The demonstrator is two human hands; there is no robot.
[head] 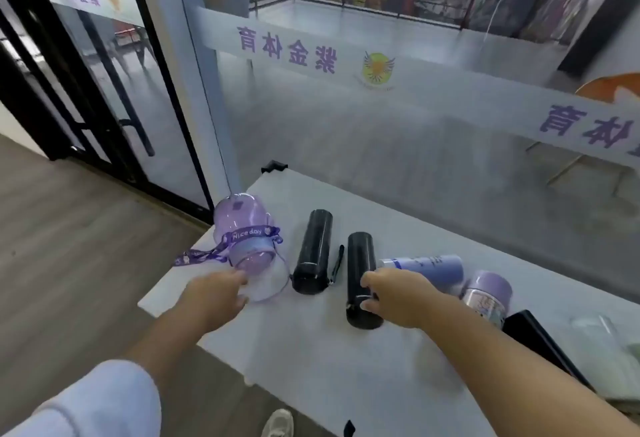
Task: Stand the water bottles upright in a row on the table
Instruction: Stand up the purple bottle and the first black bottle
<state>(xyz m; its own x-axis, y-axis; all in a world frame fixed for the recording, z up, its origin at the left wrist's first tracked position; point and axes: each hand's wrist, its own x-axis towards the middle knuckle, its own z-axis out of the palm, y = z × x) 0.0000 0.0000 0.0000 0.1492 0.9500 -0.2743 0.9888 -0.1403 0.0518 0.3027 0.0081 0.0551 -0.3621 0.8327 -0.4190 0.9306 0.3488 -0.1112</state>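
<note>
Several bottles lie on their sides on the white table [311, 367]. At the left corner is a clear purple bottle [244, 232] with a "Nice day" strap, and my left hand [216, 294] touches its near end with fingers curled. A black bottle [312, 251] with a wrist strap lies to its right. My right hand [398, 298] grips the second black bottle [361, 263] near its lower end. Behind that hand lies a light blue bottle [429, 267], and a short lilac bottle [488, 293] lies further right.
A black flat object [540, 339] and a clear glass cup [595, 336] sit at the table's right side. A glass wall with a printed band [346, 59] stands just behind the table. The wooden floor [69, 246] and a shoe [277, 422] show below the table's left edge.
</note>
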